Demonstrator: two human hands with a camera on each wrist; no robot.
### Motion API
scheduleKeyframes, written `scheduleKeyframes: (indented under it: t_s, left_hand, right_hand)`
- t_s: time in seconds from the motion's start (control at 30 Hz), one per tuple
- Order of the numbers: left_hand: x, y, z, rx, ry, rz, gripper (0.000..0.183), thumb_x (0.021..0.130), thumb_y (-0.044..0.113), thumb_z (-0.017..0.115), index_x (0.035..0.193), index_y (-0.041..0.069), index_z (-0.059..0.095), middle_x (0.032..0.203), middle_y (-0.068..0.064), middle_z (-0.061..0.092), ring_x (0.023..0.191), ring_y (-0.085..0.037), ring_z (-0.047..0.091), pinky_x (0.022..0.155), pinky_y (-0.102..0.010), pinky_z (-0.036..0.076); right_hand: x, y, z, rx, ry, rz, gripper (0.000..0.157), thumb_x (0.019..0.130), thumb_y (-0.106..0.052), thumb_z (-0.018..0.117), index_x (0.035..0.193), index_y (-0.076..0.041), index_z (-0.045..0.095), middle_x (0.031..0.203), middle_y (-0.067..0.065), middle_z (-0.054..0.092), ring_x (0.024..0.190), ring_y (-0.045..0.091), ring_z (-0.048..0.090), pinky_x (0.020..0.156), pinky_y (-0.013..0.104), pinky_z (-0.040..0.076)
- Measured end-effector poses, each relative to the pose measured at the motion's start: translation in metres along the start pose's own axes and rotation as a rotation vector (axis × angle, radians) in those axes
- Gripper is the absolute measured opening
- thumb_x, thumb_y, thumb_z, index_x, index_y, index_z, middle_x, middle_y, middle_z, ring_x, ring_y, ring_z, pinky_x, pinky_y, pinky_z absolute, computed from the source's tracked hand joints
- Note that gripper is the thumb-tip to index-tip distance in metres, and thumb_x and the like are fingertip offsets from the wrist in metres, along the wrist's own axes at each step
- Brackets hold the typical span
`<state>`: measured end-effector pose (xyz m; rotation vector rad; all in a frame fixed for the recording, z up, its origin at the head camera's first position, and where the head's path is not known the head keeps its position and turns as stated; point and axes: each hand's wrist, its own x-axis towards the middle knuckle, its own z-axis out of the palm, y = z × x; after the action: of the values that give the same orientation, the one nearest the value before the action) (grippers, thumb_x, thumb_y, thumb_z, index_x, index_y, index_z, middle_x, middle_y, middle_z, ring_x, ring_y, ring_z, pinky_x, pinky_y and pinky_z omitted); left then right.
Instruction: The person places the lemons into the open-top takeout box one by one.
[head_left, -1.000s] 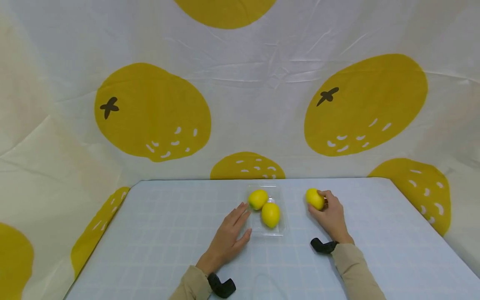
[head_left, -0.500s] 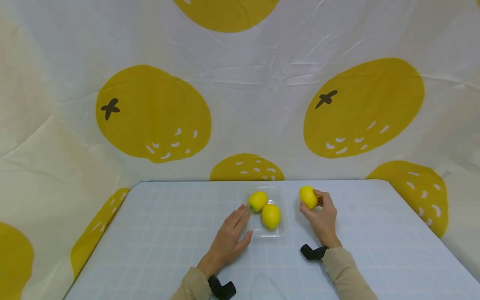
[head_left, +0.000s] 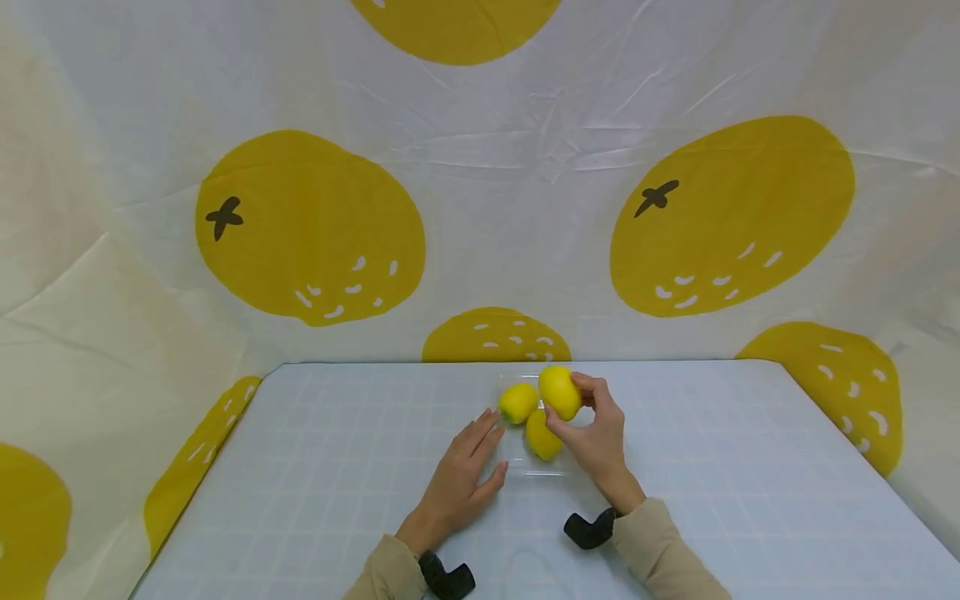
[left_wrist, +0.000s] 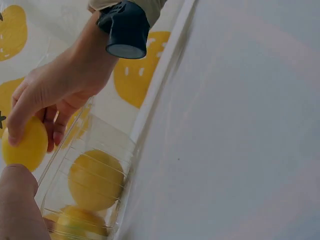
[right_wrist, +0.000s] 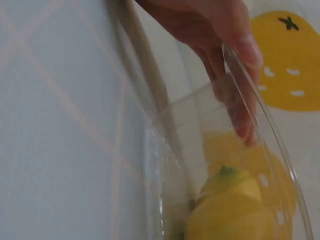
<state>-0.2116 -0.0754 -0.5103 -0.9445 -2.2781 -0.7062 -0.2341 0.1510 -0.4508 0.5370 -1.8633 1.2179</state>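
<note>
My right hand (head_left: 600, 442) pinches a lemon (head_left: 559, 392) between thumb and fingers, above a clear plastic container (head_left: 517, 461). Two more lemons lie inside: one at the back left (head_left: 517, 403), the other nearer the front (head_left: 542, 437), partly covered by the held lemon and thumb. My left hand (head_left: 454, 477) rests at the container's left side, its fingers extended and its thumb apart. Through the transparent wall (left_wrist: 105, 132) in the left wrist view, the lemons in the container (left_wrist: 96, 180) show. In the right wrist view, my left hand (right_wrist: 215, 35) is beside the container and the held lemon is out of sight.
A pale checked cloth covers the table (head_left: 337, 450). Behind it hangs a white curtain (head_left: 517, 208) printed with large yellow fruit. Black cameras are strapped to the left wrist (head_left: 447, 577) and the right wrist (head_left: 589, 530).
My right hand has carried the lemon leftward from the table's right side to over the container. My left hand has stayed at the container's left side.
</note>
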Motion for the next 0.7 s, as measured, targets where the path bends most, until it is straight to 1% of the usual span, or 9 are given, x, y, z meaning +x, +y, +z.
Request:
scheduleKeyframes:
  t_s: [0.17,0.33,0.47,0.53,0.6,0.7]
  left_hand:
    - [0.001,-0.001,0.001,0.009,0.041,0.032,0.044,0.099,0.029,0.052,0.13,-0.003,0.059,0.145,-0.017,0.05,0.136,-0.033,0.045,0.107,-0.051,0.042]
    - [0.0,-0.001,0.002,0.029,0.062,0.046,0.047,0.1,0.032,0.051,0.13,-0.003,0.059,0.143,-0.017,0.052,0.134,-0.033,0.048,0.106,-0.05,0.043]
    - [0.0,-0.002,0.003,0.047,0.067,0.043,0.051,0.1,0.034,0.05,0.135,-0.002,0.056,0.144,-0.016,0.051,0.133,-0.032,0.049,0.106,-0.049,0.043]
    - [0.0,-0.002,0.003,0.054,0.07,0.039,0.051,0.1,0.035,0.05,0.136,-0.001,0.055,0.144,-0.015,0.051,0.133,-0.031,0.049,0.106,-0.048,0.044]
    - [0.0,-0.002,0.003,0.059,0.072,0.035,0.051,0.1,0.035,0.049,0.135,-0.001,0.056,0.143,-0.015,0.052,0.132,-0.031,0.049,0.106,-0.048,0.044]
    - [0.001,-0.001,0.003,0.06,0.076,0.033,0.05,0.101,0.037,0.048,0.133,0.0,0.057,0.142,-0.015,0.053,0.132,-0.031,0.05,0.105,-0.048,0.045]
  right_hand:
    - [-0.013,0.007,0.014,0.017,-0.081,-0.027,0.058,0.061,0.004,0.086,0.113,0.005,0.059,0.112,0.018,0.066,0.084,0.023,0.058,0.079,0.014,0.046]
    - [-0.022,0.006,0.021,-0.019,-0.173,-0.054,0.054,0.066,-0.009,0.085,0.114,0.0,0.06,0.113,0.011,0.066,0.084,0.018,0.056,0.074,0.022,0.051]
    - [-0.025,0.001,0.024,-0.115,-0.252,-0.086,0.053,0.066,-0.016,0.085,0.111,-0.003,0.062,0.107,0.009,0.065,0.086,0.017,0.057,0.074,0.029,0.056]
    - [-0.024,-0.002,0.025,-0.18,-0.293,-0.095,0.052,0.065,-0.019,0.086,0.109,-0.004,0.062,0.101,0.007,0.065,0.085,0.016,0.056,0.072,0.03,0.056]
    - [-0.023,-0.005,0.024,-0.238,-0.336,-0.081,0.051,0.066,-0.023,0.086,0.107,-0.006,0.062,0.096,0.005,0.064,0.081,0.015,0.053,0.069,0.029,0.054]
    - [-0.021,-0.01,0.022,-0.295,-0.39,-0.046,0.051,0.066,-0.028,0.087,0.105,-0.008,0.061,0.091,0.003,0.063,0.076,0.014,0.048,0.063,0.027,0.047]
